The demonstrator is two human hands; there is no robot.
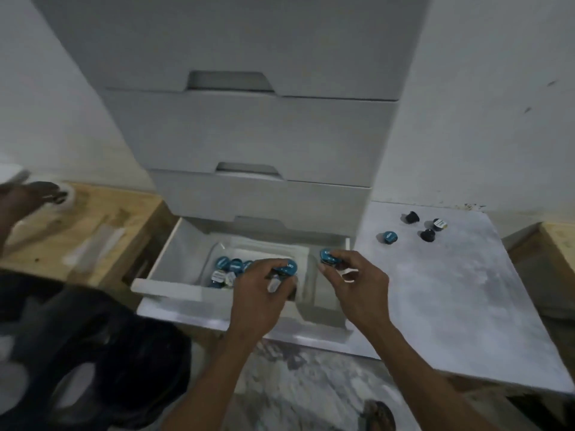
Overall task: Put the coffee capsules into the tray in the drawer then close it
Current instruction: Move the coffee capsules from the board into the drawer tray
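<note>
The bottom drawer [174,261] of a white cabinet stands pulled out. Inside it lies a clear tray [214,248] holding several blue-lidded coffee capsules [231,265]. My left hand [264,290] hovers over the tray's right part and grips a blue-lidded capsule [287,269]. My right hand [354,278] is over the drawer's right end and pinches another blue-lidded capsule [328,256]. On the white slab to the right lie a blue-lidded capsule [388,237] and three dark ones [427,234].
Three shut drawers [249,135] rise above the open one. The white slab [451,290] stretches right of the drawer. A wooden surface [93,219] lies left, with another person's hand [28,194] over it. A dark bag [93,353] sits at lower left.
</note>
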